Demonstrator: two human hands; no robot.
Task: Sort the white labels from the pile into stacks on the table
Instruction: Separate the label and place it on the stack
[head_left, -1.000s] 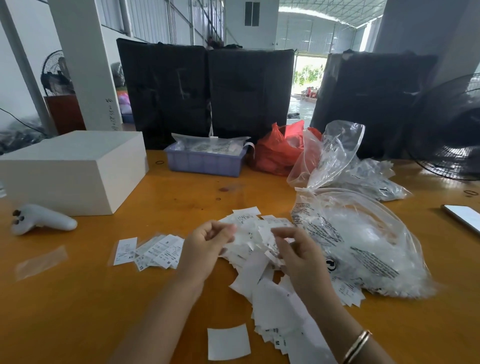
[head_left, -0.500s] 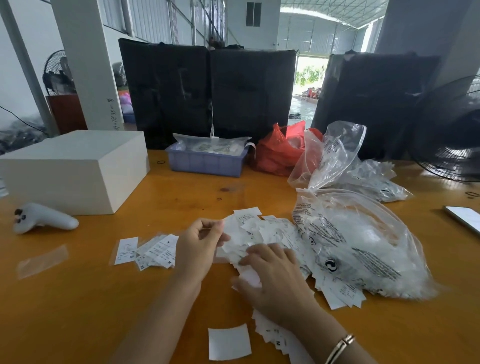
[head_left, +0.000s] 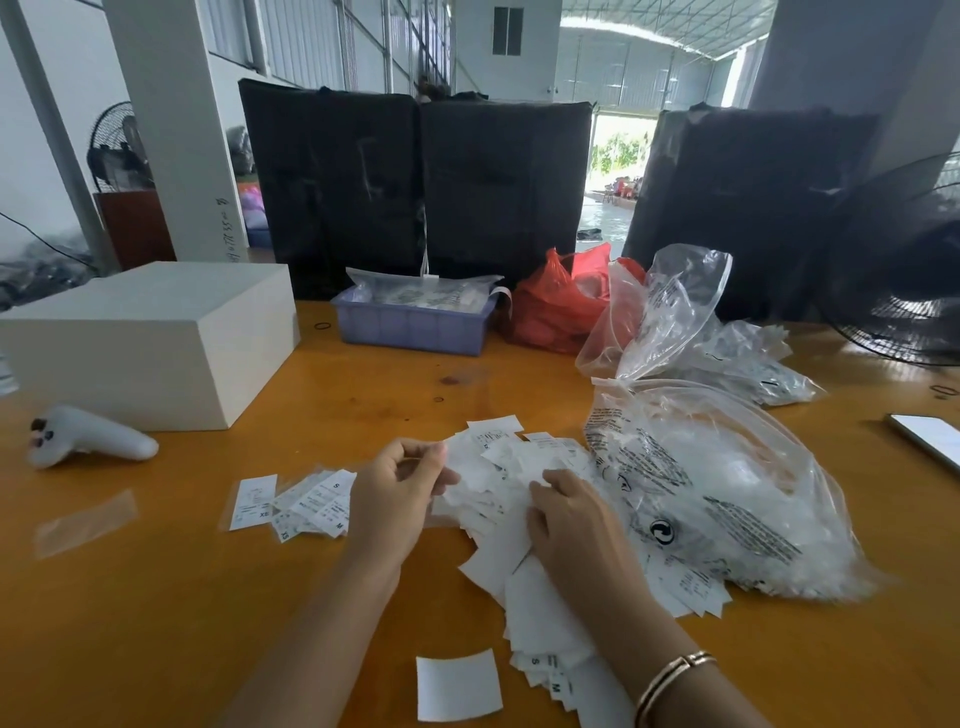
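Two hands work label pile (head_left: 519, 499) at surface centre: left hand (head_left: 400, 499) pinches label, right hand (head_left: 566, 525) presses flat on heap. Sorted labels (head_left: 306, 501) at nine o'clock. Risk: sliding heap mixes stacks.

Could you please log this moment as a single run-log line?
left hand: pinching labels | right hand: fingers down on pile | sorted labels: left of pile | bag: right

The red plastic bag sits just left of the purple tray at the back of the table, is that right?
Not quite. The head view shows the red plastic bag just right of the purple tray, not left. It is at the back of the table, as you said.
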